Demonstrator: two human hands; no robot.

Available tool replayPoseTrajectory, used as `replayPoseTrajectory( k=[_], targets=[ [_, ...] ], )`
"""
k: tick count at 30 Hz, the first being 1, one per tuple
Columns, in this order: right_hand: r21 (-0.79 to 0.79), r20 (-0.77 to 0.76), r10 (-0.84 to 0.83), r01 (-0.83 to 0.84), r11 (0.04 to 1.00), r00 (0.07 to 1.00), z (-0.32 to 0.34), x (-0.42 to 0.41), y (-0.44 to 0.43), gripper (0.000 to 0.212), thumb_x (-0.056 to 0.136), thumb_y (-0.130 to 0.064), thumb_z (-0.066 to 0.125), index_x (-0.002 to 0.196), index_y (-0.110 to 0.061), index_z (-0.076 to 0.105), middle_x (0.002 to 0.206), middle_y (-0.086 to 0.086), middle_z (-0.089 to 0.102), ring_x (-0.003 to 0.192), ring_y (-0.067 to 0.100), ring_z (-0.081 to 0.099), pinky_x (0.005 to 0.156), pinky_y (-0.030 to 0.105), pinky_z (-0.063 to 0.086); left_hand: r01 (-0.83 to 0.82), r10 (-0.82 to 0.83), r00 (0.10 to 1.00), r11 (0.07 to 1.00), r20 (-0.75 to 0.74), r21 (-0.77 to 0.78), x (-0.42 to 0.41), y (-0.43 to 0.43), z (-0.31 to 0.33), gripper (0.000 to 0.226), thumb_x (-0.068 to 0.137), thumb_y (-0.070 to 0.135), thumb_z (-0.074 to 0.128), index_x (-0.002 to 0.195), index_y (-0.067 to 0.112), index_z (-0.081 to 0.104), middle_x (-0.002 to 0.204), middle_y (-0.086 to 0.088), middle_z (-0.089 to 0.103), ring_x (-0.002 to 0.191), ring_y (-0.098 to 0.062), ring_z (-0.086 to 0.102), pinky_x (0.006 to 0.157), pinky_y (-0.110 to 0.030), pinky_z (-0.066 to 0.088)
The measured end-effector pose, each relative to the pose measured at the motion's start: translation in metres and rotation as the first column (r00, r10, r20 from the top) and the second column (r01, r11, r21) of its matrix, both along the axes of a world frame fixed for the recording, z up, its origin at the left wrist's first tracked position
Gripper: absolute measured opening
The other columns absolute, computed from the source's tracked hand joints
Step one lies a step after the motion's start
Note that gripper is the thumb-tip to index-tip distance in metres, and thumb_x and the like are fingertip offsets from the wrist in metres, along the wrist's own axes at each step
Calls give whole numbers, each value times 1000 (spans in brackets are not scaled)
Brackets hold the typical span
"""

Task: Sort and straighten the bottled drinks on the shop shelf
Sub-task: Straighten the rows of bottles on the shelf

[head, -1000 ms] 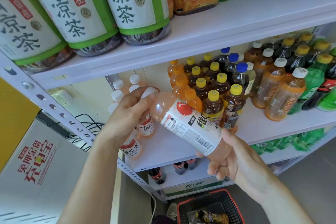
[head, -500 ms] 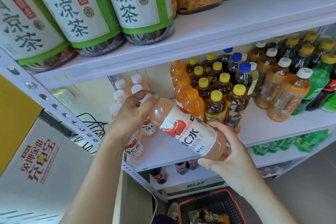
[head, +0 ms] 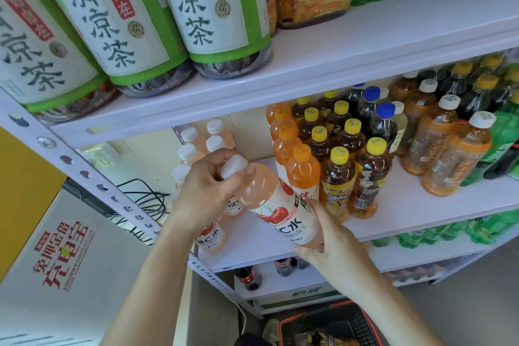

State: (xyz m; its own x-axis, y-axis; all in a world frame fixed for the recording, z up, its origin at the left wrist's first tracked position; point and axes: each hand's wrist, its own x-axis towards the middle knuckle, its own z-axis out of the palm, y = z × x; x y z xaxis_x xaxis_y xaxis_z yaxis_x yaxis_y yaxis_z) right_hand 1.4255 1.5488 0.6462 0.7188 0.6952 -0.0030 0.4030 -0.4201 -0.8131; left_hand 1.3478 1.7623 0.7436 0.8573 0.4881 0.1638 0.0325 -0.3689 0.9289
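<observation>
Here, at the centre of the frame, a person holds one pink vitamin drink bottle [head: 276, 205] tilted in front of the middle shelf [head: 407, 213], its white cap [head: 233, 167] toward the upper left and its base toward the lower right. The left hand [head: 205, 194] closes its grip around the cap and neck, fingers pressed onto the cap. The right hand [head: 328, 236] cups the base and lower label, thumb lying along the label's right edge; its grip is wrapped on the bottle, not spread. The bottle hangs clear of the shelf board, between the row of matching white-capped bottles [head: 196, 149] at centre left and the orange bottles [head: 302, 171] just to its right, which it overlaps in the view.

Handling, as judged: the bottle appears full, so it should feel moderately heavy for its size, with the weight low in the body. The thin plastic wall probably yields a little under a squeeze, while the cap and neck are stiff. The glossy label may be slippery. The sounder hold is the one shown, one hand at the rigid neck to steer and one under the base to carry. The likely destination is the gap beside the matching bottles, set upright with the cherry label facing out. Yellow-capped tea bottles [head: 338, 180] stand close by and could be knocked.
</observation>
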Motion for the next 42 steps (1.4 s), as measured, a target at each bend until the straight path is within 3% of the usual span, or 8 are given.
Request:
replayPoseTrajectory(
  k=[2,5,10,15,29,34,39,42],
  targets=[
    [-111,140,-17,33,993,990,-2,0,6,70,89,-39,65,148,-35,27,143,-14,45,119,11,53,87,27,47,-47,54,998,985,-40,166,7,-4,-1,18,75,40,73,86,26,68,64,15,65,57,1,57,53,-13,42],
    [-28,284,-38,48,998,958,7,7,6,53,91,-27,63,140,-27,44,131,-8,55,111,12,56,78,23,44,-123,192,975,885,-112,448,24,-9,-5,25,71,55,65,86,35,62,69,18,64,66,-1,59,56,-19,44],
    [162,444,-166,103,981,881,34,29,16,48,85,-13,69,131,-15,54,125,2,57,110,21,57,88,29,49,-240,381,912,793,-148,559,63,8,-22,28,81,53,63,97,31,57,84,8,65,86,-25,64,65,-30,41],
    [-7,531,-112,136,991,840,46,42,35,58,88,-20,64,142,-18,43,136,6,51,118,30,50,96,45,49,-150,477,849,632,-229,761,113,34,-51,49,95,49,53,131,15,48,116,-11,64,102,-31,63,73,-34,42],
    [118,422,-167,129,985,891,29,42,37,70,90,-15,63,150,-26,30,145,0,44,130,21,45,104,37,45,-126,413,824,801,-387,585,199,80,-61,33,103,30,46,127,10,55,119,-18,61,99,-31,61,73,-34,41],
    [207,391,-222,150,967,893,25,37,34,67,88,-9,66,147,-20,38,141,0,50,128,19,48,103,28,39,-146,420,818,812,-392,565,170,69,-42,40,96,3,41,136,4,48,126,-22,60,110,-38,60,81,-38,46],
    [372,262,-334,224,901,905,13,28,22,43,86,-5,67,128,-12,58,109,3,62,98,17,60,80,33,55,-184,442,891,551,-98,814,88,54,-31,30,90,14,53,114,13,70,112,-17,65,101,-36,57,85,-38,43],
    [397,266,-329,208,894,906,5,20,12,32,85,-3,66,116,-10,64,95,1,66,84,16,62,69,28,54,37,554,778,431,-297,901,58,52,-43,35,95,31,52,126,19,61,122,-11,59,114,-34,48,88,-40,42]
  ],
)
